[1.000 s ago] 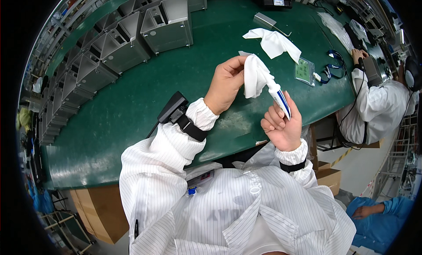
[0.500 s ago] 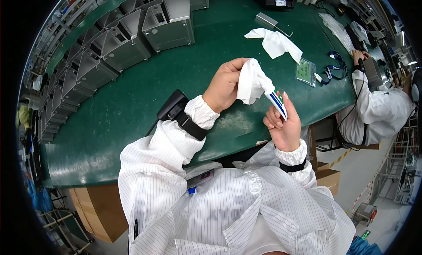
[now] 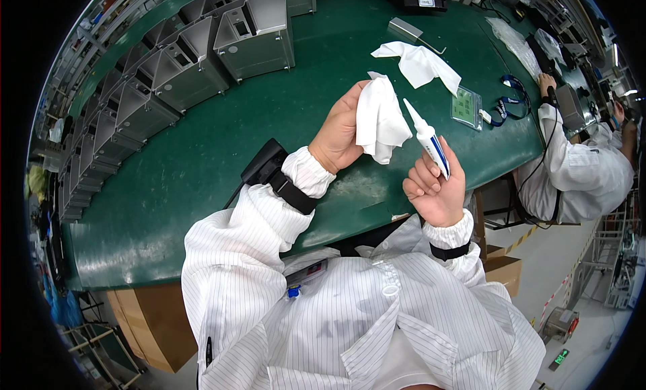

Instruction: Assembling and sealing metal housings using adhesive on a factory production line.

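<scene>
Over the green table, my left hand [image 3: 340,131] is closed on a crumpled white cloth [image 3: 382,121], which hangs down from its fingers. My right hand [image 3: 437,188] grips a small white and blue squeeze tube [image 3: 433,148] by its lower end, between thumb and fingers. The tube's long white tapered nozzle points up and to the left, bare and slightly apart from the cloth. A second white cloth [image 3: 420,64] lies spread on the table beyond my hands.
Grey metal housings [image 3: 252,40] stand in rows at the far left of the green table [image 3: 202,161]. To the right lie a badge [image 3: 466,109] with a blue lanyard [image 3: 509,101], a metal block [image 3: 405,30] and a hex key [image 3: 433,47]. A co-worker [image 3: 572,161] sits at the right.
The cloth, wrapped round the tube's nozzle before, is now off it. My left hand has shifted slightly left with the cloth, and the nozzle shows.
</scene>
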Demonstrator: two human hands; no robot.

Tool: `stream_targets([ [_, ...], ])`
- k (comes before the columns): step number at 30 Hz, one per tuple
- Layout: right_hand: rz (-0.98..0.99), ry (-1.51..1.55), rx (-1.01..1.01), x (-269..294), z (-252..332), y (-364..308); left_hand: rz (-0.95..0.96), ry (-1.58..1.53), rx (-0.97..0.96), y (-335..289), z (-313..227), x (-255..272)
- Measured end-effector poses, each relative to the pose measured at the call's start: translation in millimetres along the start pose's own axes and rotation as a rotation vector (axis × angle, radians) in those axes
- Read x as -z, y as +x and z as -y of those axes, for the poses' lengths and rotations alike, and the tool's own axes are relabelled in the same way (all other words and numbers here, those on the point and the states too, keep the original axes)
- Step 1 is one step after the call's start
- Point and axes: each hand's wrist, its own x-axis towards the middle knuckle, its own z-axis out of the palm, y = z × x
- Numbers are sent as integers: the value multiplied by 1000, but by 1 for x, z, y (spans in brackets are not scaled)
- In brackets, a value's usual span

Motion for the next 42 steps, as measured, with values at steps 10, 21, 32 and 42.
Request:
stream_targets([
  [10, 72, 171, -116, -3, -1, -2, -14, -16, 90, -2, -3, 1],
  [21, 147, 434, -319, -3, -5, -1, 9, 55, 46, 0, -1, 2],
  [32, 111, 398, -318, -4, -6, 2, -142, 408, 76, -1, 4, -11],
  [42, 61, 201, -205, -5, -14, 3, -155, 795, -97, -2, -1, -16],
])
